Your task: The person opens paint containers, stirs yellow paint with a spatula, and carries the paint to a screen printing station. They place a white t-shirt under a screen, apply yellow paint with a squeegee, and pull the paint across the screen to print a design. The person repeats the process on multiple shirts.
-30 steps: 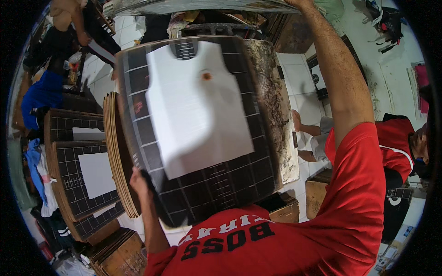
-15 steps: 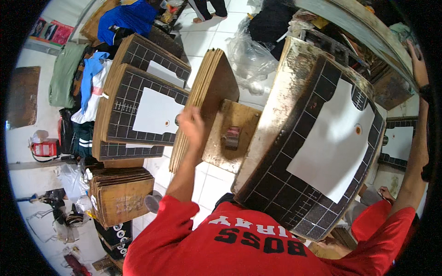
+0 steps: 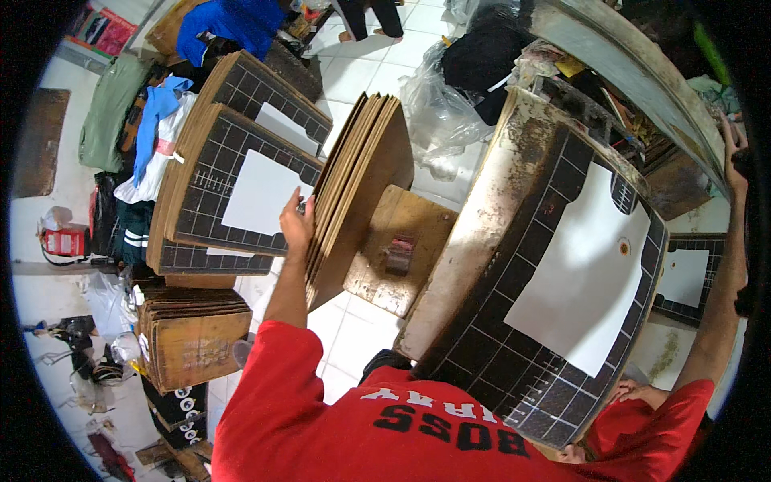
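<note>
My left hand (image 3: 297, 218) has its fingers apart beside the near edge of an upright stack of brown boards (image 3: 365, 185). Whether its fingertips touch the nearest board cannot be made out. To its left lies a black gridded board (image 3: 205, 185) with a white fabric piece (image 3: 267, 197) on it. My right arm reaches up on the far right, where my right hand (image 3: 734, 153) grips the lower end of a raised curved panel (image 3: 642, 60). In front of me, a large gridded board (image 3: 474, 329) bears a white cut piece (image 3: 574, 281) with a small round print.
A wooden stool-like block (image 3: 401, 241) stands between the stacks. More boards (image 3: 197, 333) lean at lower left. Clear plastic bags (image 3: 438, 120) lie on the tiles. Another person's hand (image 3: 638, 394) shows at lower right, and someone's legs (image 3: 369, 20) at the top.
My left hand has moved left and slightly down from the stack's edge, its fingers spreading. The upright boards now stand fanned apart at the top. My right hand stays at the panel.
</note>
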`<state>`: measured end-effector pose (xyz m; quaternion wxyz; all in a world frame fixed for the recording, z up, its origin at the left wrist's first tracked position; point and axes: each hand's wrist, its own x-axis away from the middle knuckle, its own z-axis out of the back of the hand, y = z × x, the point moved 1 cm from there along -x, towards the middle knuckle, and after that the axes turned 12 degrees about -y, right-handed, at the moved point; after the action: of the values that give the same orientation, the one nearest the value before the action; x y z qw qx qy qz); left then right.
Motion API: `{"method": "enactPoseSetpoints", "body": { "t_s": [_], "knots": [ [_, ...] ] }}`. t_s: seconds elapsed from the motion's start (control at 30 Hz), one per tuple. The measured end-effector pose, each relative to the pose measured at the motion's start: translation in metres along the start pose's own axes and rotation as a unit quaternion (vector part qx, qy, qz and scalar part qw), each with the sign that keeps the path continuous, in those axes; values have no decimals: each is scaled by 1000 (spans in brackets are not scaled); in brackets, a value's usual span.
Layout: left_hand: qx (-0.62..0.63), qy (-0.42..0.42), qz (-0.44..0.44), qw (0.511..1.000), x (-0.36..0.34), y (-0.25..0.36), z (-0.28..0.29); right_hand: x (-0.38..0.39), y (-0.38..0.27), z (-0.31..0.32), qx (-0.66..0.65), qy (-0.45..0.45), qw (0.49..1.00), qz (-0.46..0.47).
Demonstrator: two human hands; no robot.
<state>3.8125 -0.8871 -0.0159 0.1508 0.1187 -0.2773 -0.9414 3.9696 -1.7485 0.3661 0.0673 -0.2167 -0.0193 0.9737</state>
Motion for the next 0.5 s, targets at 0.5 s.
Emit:
{"method": "enactPoseSetpoints", "body": {
  "t_s": [0.5],
  "knots": [
    [-111,152,-74,979,81,219,214,-14,28,-27,-22,-25,999,-37]
  ]
}}
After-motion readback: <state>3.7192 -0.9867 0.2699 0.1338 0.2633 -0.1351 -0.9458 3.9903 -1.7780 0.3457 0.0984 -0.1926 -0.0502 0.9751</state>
